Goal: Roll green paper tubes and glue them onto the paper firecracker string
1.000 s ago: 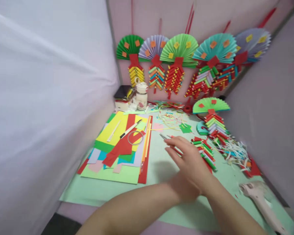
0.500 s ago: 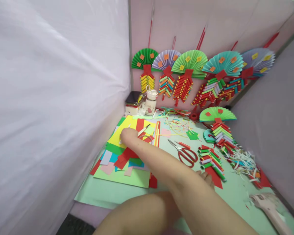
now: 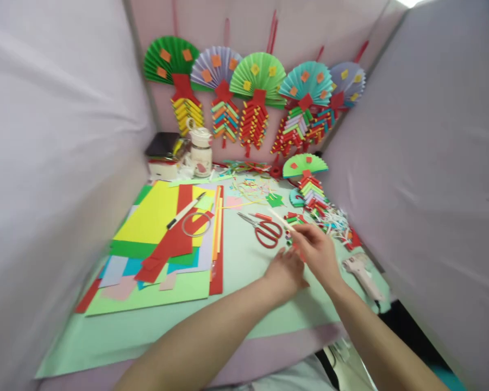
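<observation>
My right hand (image 3: 315, 252) pinches a thin white stick-like strip (image 3: 282, 220), which points up and to the left. Just below it, my left hand (image 3: 285, 271) has its fingers curled at the paper firecracker string (image 3: 295, 219), made of red, green and lilac paper rolls on a red backing. Both hands partly cover that string, so the exact finger contact is hard to see. Red-handled scissors (image 3: 268, 233) lie open to the left of the hands, beside a small red pen-like tool (image 3: 263, 216).
Stacked coloured paper (image 3: 146, 217) lies at left, bearing a black-and-white craft knife (image 3: 186, 210) and a ring (image 3: 196, 224). A glue gun (image 3: 363, 276) lies at right. Behind are a white flask (image 3: 201, 152), paper scraps (image 3: 252, 188) and hanging fan ornaments (image 3: 257, 79).
My right hand has come back from the paper stack at left to beside my left hand, now with the white strip. The view has turned to the right.
</observation>
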The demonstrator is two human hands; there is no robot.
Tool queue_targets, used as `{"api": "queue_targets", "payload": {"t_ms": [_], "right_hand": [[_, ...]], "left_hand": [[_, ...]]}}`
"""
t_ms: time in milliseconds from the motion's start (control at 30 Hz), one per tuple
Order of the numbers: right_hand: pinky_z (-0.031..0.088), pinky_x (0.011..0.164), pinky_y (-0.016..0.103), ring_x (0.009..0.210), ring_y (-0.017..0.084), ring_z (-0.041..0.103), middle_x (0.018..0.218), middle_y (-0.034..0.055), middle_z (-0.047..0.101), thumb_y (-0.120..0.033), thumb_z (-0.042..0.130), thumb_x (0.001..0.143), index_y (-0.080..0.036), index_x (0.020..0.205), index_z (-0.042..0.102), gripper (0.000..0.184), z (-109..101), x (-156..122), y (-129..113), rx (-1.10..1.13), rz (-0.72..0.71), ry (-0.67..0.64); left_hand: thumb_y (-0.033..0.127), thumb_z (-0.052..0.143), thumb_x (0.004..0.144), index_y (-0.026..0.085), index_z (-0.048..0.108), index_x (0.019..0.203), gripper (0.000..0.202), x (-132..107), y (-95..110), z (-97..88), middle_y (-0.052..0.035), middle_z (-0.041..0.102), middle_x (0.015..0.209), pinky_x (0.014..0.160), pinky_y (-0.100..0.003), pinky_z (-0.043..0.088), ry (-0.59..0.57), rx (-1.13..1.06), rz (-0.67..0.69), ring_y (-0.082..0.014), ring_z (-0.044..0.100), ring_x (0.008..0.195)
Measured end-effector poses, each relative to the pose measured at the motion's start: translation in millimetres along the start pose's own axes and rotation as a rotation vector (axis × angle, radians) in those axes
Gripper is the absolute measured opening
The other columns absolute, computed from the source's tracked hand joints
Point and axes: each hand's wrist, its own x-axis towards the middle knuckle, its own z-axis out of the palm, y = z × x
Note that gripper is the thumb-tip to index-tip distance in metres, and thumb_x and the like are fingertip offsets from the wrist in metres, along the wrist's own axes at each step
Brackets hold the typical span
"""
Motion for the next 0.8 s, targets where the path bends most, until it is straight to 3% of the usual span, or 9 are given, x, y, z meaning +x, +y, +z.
{"api": "queue_targets", "payload": {"t_ms": [33, 100, 167, 233, 433, 800], "right_hand": [[0.047, 0.073, 0.031, 0.078, 0.017, 0.060, 0.082, 0.0031, 0.065, -0.038, 0.057, 0.084, -0.019, 0.088, 0.061, 0.020, -24.8, -13.0, 18.7, -0.034, 0.053, 0.119], [0.048, 0.071, 0.032, 0.076, 0.019, 0.060, 0.083, 0.0036, 0.064, -0.039, 0.058, 0.082, -0.019, 0.089, 0.060, 0.021, -63.8, -40.4, 52.0, -0.166, 0.161, 0.220], [0.047, 0.074, 0.035, 0.079, 0.020, 0.059, 0.087, 0.0047, 0.064, -0.038, 0.056, 0.083, -0.020, 0.089, 0.061, 0.021, -87.7, -66.4, 78.1, -0.294, 0.206, 0.212], [0.046, 0.078, 0.038, 0.085, 0.022, 0.058, 0.089, 0.0056, 0.062, -0.036, 0.052, 0.085, -0.020, 0.089, 0.061, 0.019, -98.1, -87.2, 96.4, -0.411, 0.195, 0.179], [0.043, 0.079, 0.042, 0.088, 0.025, 0.054, 0.087, 0.0073, 0.059, -0.030, 0.045, 0.089, -0.019, 0.091, 0.059, 0.017, -94.2, -107.7, 117.2, -0.600, 0.123, 0.175], [0.043, 0.074, 0.036, 0.083, 0.022, 0.054, 0.085, 0.0065, 0.057, -0.030, 0.043, 0.092, -0.019, 0.088, 0.056, 0.018, -71.0, -89.1, 111.2, -0.653, 0.102, 0.135]], "left_hand": [[0.045, 0.059, 0.084, 0.013, 0.059, 0.118, 0.047, 1.8, 0.0, 0.9, -0.0149, 0.052, 0.134, 0.108, -0.044, 0.034, -0.026, -0.013, 0.041, -0.0272, 0.043, 0.128], [0.047, 0.059, 0.083, 0.008, 0.056, 0.122, 0.055, 4.5, -1.5, 1.1, -0.0200, 0.046, 0.140, 0.112, -0.045, 0.026, -0.076, -0.018, 0.097, -0.0291, 0.035, 0.135], [0.045, 0.058, 0.084, 0.007, 0.052, 0.126, 0.057, 5.9, -3.3, -0.1, -0.0218, 0.041, 0.144, 0.113, -0.047, 0.023, -0.108, -0.002, 0.106, -0.0296, 0.032, 0.137], [0.044, 0.056, 0.085, 0.009, 0.052, 0.126, 0.054, 6.4, -4.1, -1.7, -0.0205, 0.039, 0.145, 0.113, -0.046, 0.022, -0.120, 0.018, 0.106, -0.0287, 0.031, 0.138], [0.043, 0.053, 0.087, 0.010, 0.049, 0.128, 0.052, 6.8, -1.6, -6.9, -0.0186, 0.039, 0.146, 0.113, -0.047, 0.019, -0.165, 0.043, 0.106, -0.0272, 0.029, 0.139], [0.042, 0.058, 0.085, 0.011, 0.058, 0.113, 0.042, 8.3, 2.0, -15.7, -0.0180, 0.050, 0.136, 0.113, -0.045, 0.021, -0.134, 0.037, 0.113, -0.0287, 0.039, 0.132]]}}
